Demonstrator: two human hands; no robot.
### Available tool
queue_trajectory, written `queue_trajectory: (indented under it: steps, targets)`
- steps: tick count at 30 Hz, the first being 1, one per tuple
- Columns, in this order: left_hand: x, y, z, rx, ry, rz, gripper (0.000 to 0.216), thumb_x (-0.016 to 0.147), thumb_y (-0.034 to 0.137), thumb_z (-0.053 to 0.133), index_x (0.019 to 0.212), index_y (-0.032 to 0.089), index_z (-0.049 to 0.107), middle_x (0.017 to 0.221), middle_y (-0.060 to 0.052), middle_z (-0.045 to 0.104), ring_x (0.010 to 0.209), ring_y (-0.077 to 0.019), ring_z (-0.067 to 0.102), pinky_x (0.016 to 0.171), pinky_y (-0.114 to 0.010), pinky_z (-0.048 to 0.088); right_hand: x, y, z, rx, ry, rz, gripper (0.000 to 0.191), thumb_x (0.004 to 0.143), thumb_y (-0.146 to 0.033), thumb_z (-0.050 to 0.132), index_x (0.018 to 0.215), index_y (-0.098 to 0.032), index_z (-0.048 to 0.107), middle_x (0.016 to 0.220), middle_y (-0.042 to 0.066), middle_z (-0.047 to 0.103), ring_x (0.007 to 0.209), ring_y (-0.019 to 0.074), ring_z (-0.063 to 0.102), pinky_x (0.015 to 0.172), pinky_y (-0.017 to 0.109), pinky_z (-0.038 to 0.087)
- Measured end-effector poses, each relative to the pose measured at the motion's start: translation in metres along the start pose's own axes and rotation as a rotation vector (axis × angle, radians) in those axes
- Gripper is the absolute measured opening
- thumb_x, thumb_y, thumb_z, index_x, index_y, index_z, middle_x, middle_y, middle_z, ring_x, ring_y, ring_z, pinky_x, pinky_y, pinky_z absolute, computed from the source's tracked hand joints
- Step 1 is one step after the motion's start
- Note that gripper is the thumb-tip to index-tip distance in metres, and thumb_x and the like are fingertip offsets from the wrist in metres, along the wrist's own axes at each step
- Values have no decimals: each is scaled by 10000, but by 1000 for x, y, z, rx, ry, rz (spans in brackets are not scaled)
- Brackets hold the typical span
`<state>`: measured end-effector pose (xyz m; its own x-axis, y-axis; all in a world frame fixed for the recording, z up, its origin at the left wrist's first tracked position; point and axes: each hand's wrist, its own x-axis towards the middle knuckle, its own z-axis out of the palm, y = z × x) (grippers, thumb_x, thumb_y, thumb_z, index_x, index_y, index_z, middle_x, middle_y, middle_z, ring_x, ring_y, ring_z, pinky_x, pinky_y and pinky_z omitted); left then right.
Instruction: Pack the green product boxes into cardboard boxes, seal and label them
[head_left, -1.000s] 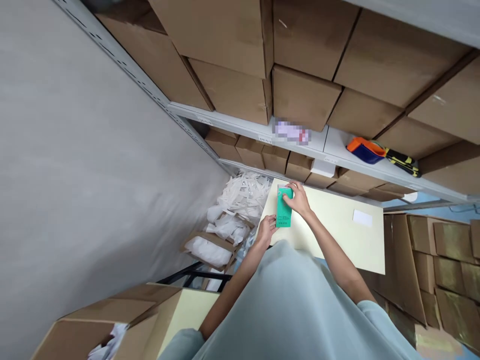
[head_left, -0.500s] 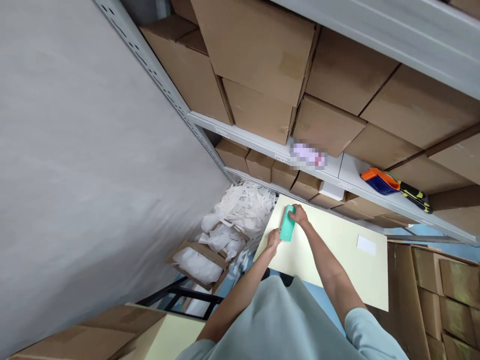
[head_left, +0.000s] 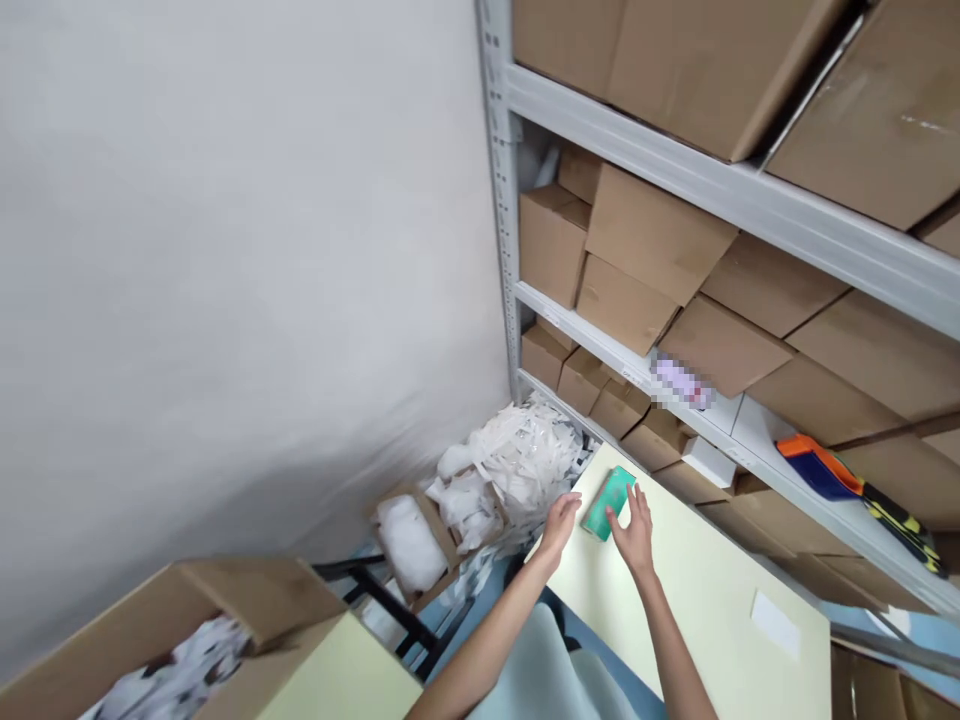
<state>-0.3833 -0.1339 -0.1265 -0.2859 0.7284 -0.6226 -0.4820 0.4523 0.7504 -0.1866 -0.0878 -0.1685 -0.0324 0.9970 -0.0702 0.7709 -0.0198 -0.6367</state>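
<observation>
A small green rectangular box (head_left: 610, 503) lies on the pale yellow tabletop (head_left: 675, 590), near its far left corner. Just right of it is my right hand (head_left: 636, 532), fingers spread, with the thumb and fingertips at the box's edge; whether they touch it I cannot tell. My left hand (head_left: 561, 523) hovers to the left of the box, apart from it, with fingers partly extended and nothing held. A white paper slip (head_left: 775, 624) rests farther right on the tabletop.
Grey metal shelving (head_left: 622, 365) full of cardboard boxes borders the table's far side. On its ledge lie an orange and blue holder (head_left: 817, 465) and yellow-black tools (head_left: 900, 525). White paper strips (head_left: 525, 450) and open cartons (head_left: 435, 510) sit left, beside a wall (head_left: 262, 280).
Both hands have come off the green box and opened; it now lies on the tabletop. The view has turned left, bringing an open carton with crumpled material into sight at lower left.
</observation>
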Motion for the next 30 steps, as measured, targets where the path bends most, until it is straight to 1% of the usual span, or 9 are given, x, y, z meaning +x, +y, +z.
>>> queue_trajectory:
  steps: [4, 8, 13, 17, 20, 23, 26, 28, 30]
  targets:
    - [-42, 9, -12, -128, 83, 104, 350, 724, 564, 817, 923, 276, 812, 1172, -138, 840, 1281, -414, 732, 1190, -524, 522, -34, -35, -12, 136, -13, -119, 906, 955, -828, 575, 1623, -219, 624, 1770, 223, 521, 1705, 486, 405, 1367, 764, 334]
    - [-109, 3, -44, -199, 220, 207, 421, 756, 621, 838, 946, 246, 830, 1211, -143, 851, 1326, -398, 724, 1206, -499, 513, -80, -81, -11, 291, -190, -319, 796, 1009, -717, 626, 1634, -225, 615, 1724, 210, 580, 1699, 436, 432, 1372, 741, 347]
    - [-207, -32, -108, -274, 438, 239, 408, 748, 610, 888, 897, 233, 844, 1355, -175, 830, 1418, -402, 689, 1285, -504, 444, -161, -127, 0, 418, -494, -460, 668, 1038, -647, 631, 1575, -253, 684, 1661, 177, 656, 1648, 410, 519, 1378, 724, 358]
    - [-276, -71, -156, -384, 624, 234, 392, 673, 594, 912, 822, 241, 827, 1282, -161, 851, 1373, -400, 707, 1245, -513, 482, -226, -154, 7, 457, -707, -549, 577, 1048, -628, 630, 1484, -268, 750, 1591, 157, 720, 1590, 399, 590, 1382, 722, 348]
    - [-312, -95, -177, -509, 738, 257, 383, 646, 551, 925, 825, 227, 828, 1248, -156, 855, 1341, -387, 717, 1200, -494, 515, -271, -171, 11, 467, -833, -629, 542, 1047, -620, 645, 1424, -256, 782, 1533, 156, 760, 1548, 391, 629, 1398, 717, 312]
    - [-336, -109, -199, -640, 776, 308, 414, 665, 547, 932, 904, 220, 844, 1223, -152, 851, 1322, -365, 728, 1184, -466, 522, -316, -186, 21, 462, -951, -692, 534, 1040, -622, 666, 1405, -254, 794, 1522, 151, 768, 1525, 372, 647, 1393, 688, 339]
    - [-364, -123, -242, -697, 788, 388, 417, 697, 550, 934, 926, 215, 837, 1238, -154, 843, 1332, -349, 723, 1181, -436, 513, -366, -205, 43, 458, -1059, -717, 551, 1030, -636, 685, 1416, -258, 791, 1522, 132, 773, 1498, 348, 669, 1377, 643, 390]
    - [-390, -141, -287, -724, 840, 425, 397, 698, 519, 943, 915, 206, 830, 1288, -163, 835, 1340, -340, 713, 1180, -423, 505, -403, -219, 66, 448, -1133, -717, 574, 1014, -661, 705, 1397, -244, 799, 1495, 132, 788, 1457, 338, 701, 1343, 596, 456]
    - [-424, -169, -337, -773, 911, 440, 374, 699, 477, 947, 918, 200, 824, 1323, -170, 826, 1329, -327, 711, 1168, -412, 505, -444, -234, 97, 440, -1223, -719, 591, 985, -686, 735, 1344, -223, 814, 1440, 147, 813, 1396, 337, 741, 1290, 554, 526]
